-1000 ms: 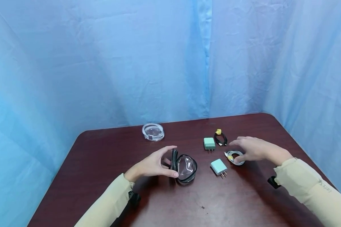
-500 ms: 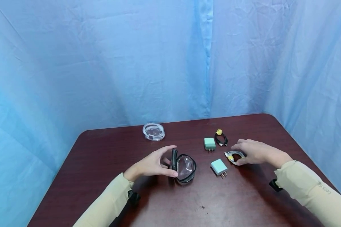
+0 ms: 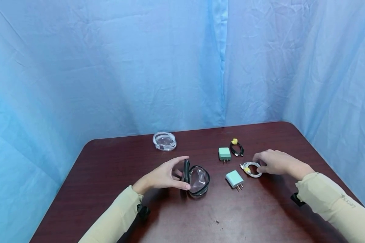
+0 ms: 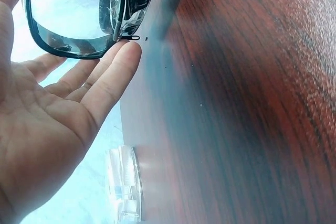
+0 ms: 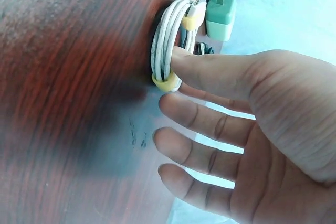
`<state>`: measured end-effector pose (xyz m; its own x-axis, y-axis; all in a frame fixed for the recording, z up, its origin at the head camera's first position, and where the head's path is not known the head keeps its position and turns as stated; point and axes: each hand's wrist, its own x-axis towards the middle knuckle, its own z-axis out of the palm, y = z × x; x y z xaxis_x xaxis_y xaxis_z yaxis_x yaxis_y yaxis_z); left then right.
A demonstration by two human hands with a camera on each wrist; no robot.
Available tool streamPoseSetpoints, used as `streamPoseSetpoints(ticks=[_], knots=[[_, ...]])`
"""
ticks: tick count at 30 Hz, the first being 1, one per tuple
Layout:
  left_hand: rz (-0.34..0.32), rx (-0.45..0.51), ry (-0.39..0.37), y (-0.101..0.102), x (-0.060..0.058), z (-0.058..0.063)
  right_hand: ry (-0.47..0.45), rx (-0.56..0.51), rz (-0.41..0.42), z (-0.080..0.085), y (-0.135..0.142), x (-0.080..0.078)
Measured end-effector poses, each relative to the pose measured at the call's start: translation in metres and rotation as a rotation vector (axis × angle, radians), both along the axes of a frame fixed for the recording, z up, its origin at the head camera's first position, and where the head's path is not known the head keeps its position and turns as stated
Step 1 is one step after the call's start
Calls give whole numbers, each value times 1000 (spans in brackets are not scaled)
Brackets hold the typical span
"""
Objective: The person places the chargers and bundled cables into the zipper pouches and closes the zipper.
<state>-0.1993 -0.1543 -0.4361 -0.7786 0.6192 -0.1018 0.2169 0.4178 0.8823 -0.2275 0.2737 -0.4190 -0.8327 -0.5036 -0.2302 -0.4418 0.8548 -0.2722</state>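
In the head view my left hand (image 3: pixel 161 174) holds a small clear pouch with black zipper edging (image 3: pixel 208 189) at its raised flap, thumb on the near side and fingers on the far side. The left wrist view shows the zipper pull beside a fingertip. My right hand (image 3: pixel 278 163) pinches the right side of a coiled white cable (image 5: pixel 164 40) with thumb and index finger. The other fingers are spread and loosely bent. Yellow ties bind this coil, and its plug end points left in the head view.
Two mint-green wall chargers, one farther back (image 3: pixel 224 153) and one nearer (image 3: pixel 233 177), lie between the hands. A coiled black cable with a yellow tie (image 3: pixel 234 141) lies behind the white one. A clear round case with white edging (image 3: pixel 163 147) sits near the table's (image 3: pixel 118 168) back edge.
My right hand has drawn slightly right, its thumb and index finger closing at the coil's right side. The left hand and pouch stay nearly still.
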Motion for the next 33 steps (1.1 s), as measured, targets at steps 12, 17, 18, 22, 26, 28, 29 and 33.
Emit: streamPoseSetpoints(ticks=[12,17,18,22,26,28,29,33], knots=[[-2,18,-1,0,-1,-3,6,39,-77,-4,-2,-2],[-6,15,1,-1,-1,-4,2,23,-82,-5,-5,-1],[-8,14,0,-1,-1,-3,3,19,-80,-4,-6,-1],[-12,9,0,-1,-2,-3,5,18,-78,-3,-8,-1],[-12,6,-1,-1,-1,-3,-2,33,-87,-2,-7,-1],[-13,6,-2,-1,-1,-4,-5,37,-88,-2,-7,-1],[-13,6,-1,-1,-1,-4,-5,38,-86,-2,-7,-1],[-11,7,-1,-2,-1,-4,3,31,-76,-4,-7,-1]])
